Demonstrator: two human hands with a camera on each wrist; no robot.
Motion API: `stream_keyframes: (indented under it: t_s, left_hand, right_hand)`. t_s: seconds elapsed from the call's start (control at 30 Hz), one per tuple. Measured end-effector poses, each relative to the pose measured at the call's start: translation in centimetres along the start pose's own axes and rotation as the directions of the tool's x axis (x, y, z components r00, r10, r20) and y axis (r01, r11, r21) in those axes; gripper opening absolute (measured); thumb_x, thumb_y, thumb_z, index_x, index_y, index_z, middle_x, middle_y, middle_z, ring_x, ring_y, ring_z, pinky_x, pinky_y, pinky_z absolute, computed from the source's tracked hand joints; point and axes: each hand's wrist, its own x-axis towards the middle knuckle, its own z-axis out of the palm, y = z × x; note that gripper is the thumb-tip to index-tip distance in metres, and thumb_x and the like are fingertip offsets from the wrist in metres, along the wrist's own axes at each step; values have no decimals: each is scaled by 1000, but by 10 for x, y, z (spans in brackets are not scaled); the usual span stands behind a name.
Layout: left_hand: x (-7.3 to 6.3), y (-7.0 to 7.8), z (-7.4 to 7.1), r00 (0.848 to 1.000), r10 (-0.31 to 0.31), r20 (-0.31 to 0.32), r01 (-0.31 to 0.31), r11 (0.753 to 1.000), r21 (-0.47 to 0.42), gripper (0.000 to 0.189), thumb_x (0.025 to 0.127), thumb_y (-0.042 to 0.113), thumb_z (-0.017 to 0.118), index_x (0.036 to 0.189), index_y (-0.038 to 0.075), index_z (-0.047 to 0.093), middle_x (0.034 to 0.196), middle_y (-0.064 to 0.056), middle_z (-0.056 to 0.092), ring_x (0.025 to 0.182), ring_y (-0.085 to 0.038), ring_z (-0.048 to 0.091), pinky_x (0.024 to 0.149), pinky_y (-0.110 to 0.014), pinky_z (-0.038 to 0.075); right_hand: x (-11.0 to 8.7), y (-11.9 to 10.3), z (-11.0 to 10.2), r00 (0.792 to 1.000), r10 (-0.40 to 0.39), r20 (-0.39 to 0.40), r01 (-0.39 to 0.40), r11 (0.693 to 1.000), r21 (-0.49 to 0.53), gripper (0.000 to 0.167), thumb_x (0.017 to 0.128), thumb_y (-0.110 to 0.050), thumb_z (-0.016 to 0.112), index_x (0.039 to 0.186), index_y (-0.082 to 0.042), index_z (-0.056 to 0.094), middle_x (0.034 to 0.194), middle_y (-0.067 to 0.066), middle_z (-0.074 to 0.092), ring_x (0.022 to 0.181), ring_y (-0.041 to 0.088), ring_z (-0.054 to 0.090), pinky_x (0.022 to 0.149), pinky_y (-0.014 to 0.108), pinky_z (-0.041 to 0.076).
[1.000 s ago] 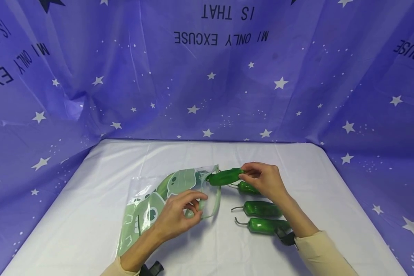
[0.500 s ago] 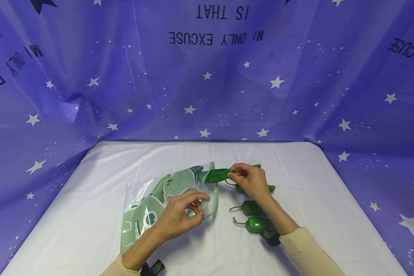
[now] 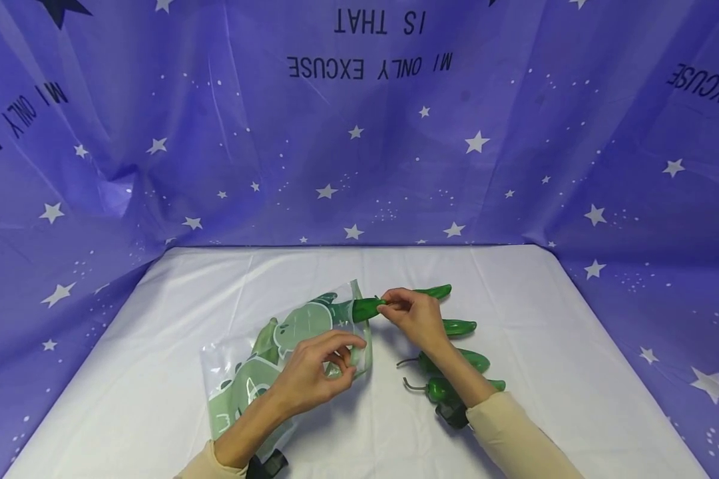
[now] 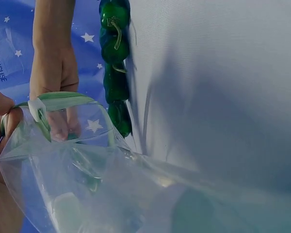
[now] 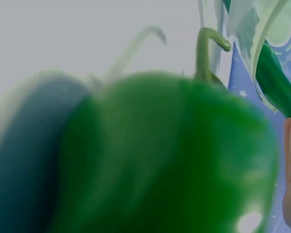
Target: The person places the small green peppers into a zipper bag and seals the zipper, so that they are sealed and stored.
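A clear plastic bag point(image 3: 218, 356) with green cartoon print lies tilted at centre left. My left hand point(image 3: 317, 366) pinches its mouth rim between thumb and fingers, plainest in the left wrist view, where the mouth gapes. My right hand point(image 3: 416, 320) pinches the stem end of a green pepper point(image 3: 367, 309), whose other end is inside the bag's mouth. The right wrist view shows this held pepper point(image 5: 276, 80) at the opening. Through the plastic, a long green shape point(image 3: 265, 342) shows in the bag. More green peppers point(image 3: 473, 360) lie in a column beneath and beside my right forearm.
White cloth covers the table point(image 3: 545, 346). A purple curtain point(image 3: 395, 166) with stars and lettering stands behind and at both sides. Close to the right wrist camera, a blurred green pepper point(image 5: 174, 160) fills much of the view.
My right hand has moved left with the pepper, which now sits deeper in the bag's mouth. The bag has shifted slightly left and down. My left hand stays at the rim.
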Motion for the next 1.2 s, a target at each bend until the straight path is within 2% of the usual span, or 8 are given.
stream_keyframes:
  t_s: [0.23,0.43,0.67,0.77,0.9,1.0,1.2]
  left_hand:
    - [0,2,-5,999,8,-33,-8,1000,17,40,73,-4,68,111,6,62,101,-4,63,74,-6,60,65,-16,54]
    - [2,3,-11,998,-1,-69,4,998,55,39,73,-4,68,110,4,63,98,-6,63,74,-6,59,65,-15,54]
    - [0,5,-16,985,5,-172,25,985,171,38,68,-8,67,105,3,64,90,-1,62,67,-6,58,61,-12,51]
    - [-4,6,-18,978,-29,-205,75,972,221,39,67,-9,66,104,3,64,89,0,62,65,-5,57,58,-11,49]
    - [-10,6,-19,969,-86,-230,146,954,261,39,67,-7,67,104,5,65,83,3,60,63,-3,55,54,-17,51]
    - [-12,4,-18,966,-87,-242,154,948,277,41,66,-8,67,104,6,66,82,4,59,63,-3,55,54,-20,51]
    - [-14,0,-16,966,-61,-250,128,956,265,43,66,-11,66,106,5,66,90,1,63,66,-3,56,59,-11,49]
  right_hand:
    - [-1,4,2,995,15,-99,-22,998,-66,12,76,-20,80,85,-15,73,75,-5,70,65,6,66,55,23,54]
    - [-2,5,4,982,51,-182,-60,997,-48,8,78,-19,78,81,-14,73,69,-7,69,60,5,64,51,23,52]
    - [-6,3,6,963,-9,-268,-11,997,-73,10,78,-17,77,82,-9,73,70,-4,70,62,5,65,55,23,54]
    - [-8,2,7,970,21,-244,-34,998,-50,11,77,-16,78,83,-9,73,70,-3,69,62,6,65,54,22,54]
    - [-10,0,9,988,47,-147,-51,999,-20,12,76,-16,79,83,-10,72,71,-4,69,63,6,66,54,21,54]
    - [-9,-2,13,996,33,-87,-35,999,-18,13,75,-15,80,85,-11,73,73,-4,69,65,6,66,55,22,54]
    - [-6,-2,21,999,16,-37,-16,1000,-9,15,75,-16,81,86,-12,73,75,-5,69,65,6,66,56,21,54]
